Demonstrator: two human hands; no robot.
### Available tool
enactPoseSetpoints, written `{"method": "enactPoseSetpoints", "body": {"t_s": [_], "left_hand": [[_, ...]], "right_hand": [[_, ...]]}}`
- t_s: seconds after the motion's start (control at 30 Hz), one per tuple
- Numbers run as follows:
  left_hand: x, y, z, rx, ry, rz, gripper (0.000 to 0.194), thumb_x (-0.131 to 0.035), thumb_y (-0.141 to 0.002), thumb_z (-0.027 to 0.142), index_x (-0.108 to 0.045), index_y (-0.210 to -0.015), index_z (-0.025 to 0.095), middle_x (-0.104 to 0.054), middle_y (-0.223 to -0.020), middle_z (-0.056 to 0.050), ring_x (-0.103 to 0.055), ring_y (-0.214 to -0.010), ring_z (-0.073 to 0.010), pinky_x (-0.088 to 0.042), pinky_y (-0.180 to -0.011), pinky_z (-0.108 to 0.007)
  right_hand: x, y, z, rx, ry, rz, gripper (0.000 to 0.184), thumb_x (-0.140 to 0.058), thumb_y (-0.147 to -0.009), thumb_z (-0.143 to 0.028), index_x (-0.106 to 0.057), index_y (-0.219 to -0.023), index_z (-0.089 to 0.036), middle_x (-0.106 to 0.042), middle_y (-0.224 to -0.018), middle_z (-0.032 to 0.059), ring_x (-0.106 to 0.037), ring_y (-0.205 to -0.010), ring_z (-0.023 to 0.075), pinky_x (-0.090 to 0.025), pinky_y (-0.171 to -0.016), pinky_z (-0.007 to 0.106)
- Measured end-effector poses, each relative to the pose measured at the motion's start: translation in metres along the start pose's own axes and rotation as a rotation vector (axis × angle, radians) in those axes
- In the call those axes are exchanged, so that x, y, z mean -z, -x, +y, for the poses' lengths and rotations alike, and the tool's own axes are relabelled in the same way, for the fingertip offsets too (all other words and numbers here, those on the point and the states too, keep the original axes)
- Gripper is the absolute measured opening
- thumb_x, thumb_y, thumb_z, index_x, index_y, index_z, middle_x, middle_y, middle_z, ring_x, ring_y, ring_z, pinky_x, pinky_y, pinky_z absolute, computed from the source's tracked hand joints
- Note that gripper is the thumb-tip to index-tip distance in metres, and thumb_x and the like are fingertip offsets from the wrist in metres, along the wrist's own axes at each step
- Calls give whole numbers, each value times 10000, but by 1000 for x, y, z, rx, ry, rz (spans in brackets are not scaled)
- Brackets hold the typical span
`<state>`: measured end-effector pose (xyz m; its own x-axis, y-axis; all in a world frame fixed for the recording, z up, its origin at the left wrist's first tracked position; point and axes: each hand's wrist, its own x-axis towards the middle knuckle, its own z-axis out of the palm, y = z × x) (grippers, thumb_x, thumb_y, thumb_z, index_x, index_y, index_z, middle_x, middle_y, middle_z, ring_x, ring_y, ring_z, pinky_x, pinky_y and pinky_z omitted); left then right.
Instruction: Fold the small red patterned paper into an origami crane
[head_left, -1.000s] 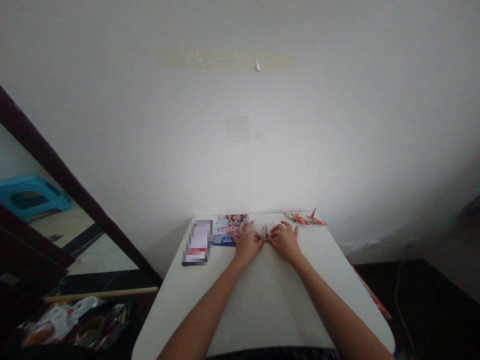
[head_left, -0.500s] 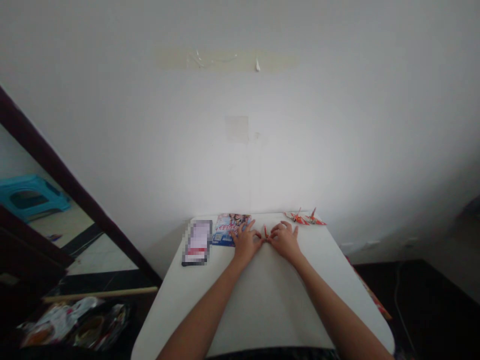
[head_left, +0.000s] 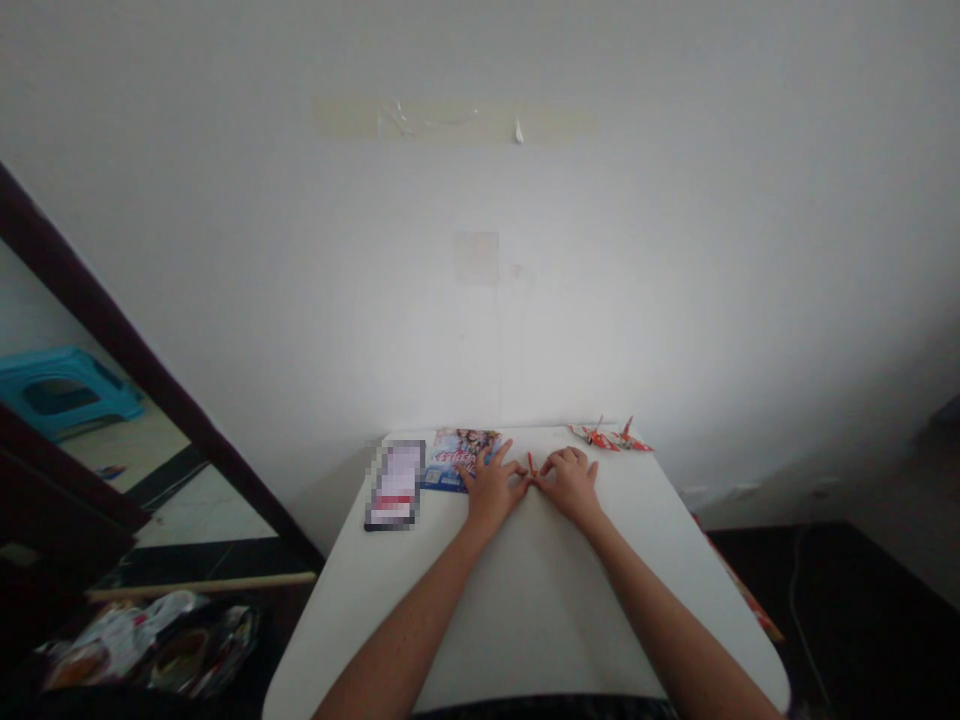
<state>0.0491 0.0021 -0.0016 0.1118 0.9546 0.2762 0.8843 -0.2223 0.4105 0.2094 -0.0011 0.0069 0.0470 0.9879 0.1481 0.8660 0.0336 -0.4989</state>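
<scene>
Between my fingertips, over the white table, is a small folded piece of red-and-white paper (head_left: 532, 466) with a narrow point standing up. My left hand (head_left: 493, 487) pinches its left side with thumb and forefinger, the other fingers spread over a printed leaflet (head_left: 448, 465). From the right, my right hand (head_left: 572, 484) pinches the other side, its fingers curled. The lower part of the paper is hidden by my fingers. Folded red-and-white paper cranes (head_left: 615, 439) sit at the table's far right corner.
The white table (head_left: 525, 620) stands against a pale wall (head_left: 637, 250). A blurred-out phone (head_left: 395, 485) lies at its left edge. On the floor to the left is a bag of rubbish (head_left: 172, 645). Beyond a dark door frame (head_left: 150, 360) stands a blue plastic stool (head_left: 71, 388).
Both hands stay at the same spot, pinching the folded paper. My right fingers have shifted slightly, and the view has moved a little.
</scene>
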Motion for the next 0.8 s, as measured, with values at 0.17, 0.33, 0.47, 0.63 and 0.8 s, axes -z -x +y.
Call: {"method": "enactPoseSetpoints", "body": {"t_s": [0.17,0.33,0.47,0.63,0.8], "left_hand": [[2,0,1,4,-15,0,161,-653,-895,464,-774,-905,358,-513,-1552,59,-370,-1446,-375,-127,-1107,-849],[1,-1,0,13,-26,17,179,-649,-890,504,-776,-959,399,-555,-1516,61,-398,-1425,-372,-136,-1108,-843],[2,0,-1,6,-59,39,226,-619,-900,533,-772,-1042,448,-574,-1499,53,-409,-1416,-368,-116,-1139,-813],[2,3,0,-11,-106,30,309,-525,-941,567,-749,-1135,478,-548,-1524,37,-399,-1422,-381,-61,-1148,-814],[1,2,-2,8,-162,-34,396,-485,-943,615,-577,-1327,582,-419,-1616,32,-353,-1458,-409,-71,-1127,-834]], "right_hand": [[-4,-1,5,5,-24,18,107,-718,-857,-357,-755,-906,-270,-615,-1274,74,-381,-1386,345,-165,-1127,772],[-6,1,9,-20,-39,44,127,-746,-839,-400,-796,-949,-359,-597,-1338,43,-380,-1398,336,-157,-1171,715],[-5,0,10,-59,-9,19,198,-704,-873,-444,-779,-1056,-441,-450,-1546,1,-250,-1497,363,-144,-1193,688],[-1,-2,6,-97,45,-75,279,-640,-908,-514,-710,-1177,-500,-295,-1652,-42,-129,-1553,361,-98,-1198,701],[-3,-3,1,-102,118,-128,383,-583,-941,-512,-580,-1322,-554,-194,-1692,-53,-46,-1573,348,-52,-1185,726]]}}
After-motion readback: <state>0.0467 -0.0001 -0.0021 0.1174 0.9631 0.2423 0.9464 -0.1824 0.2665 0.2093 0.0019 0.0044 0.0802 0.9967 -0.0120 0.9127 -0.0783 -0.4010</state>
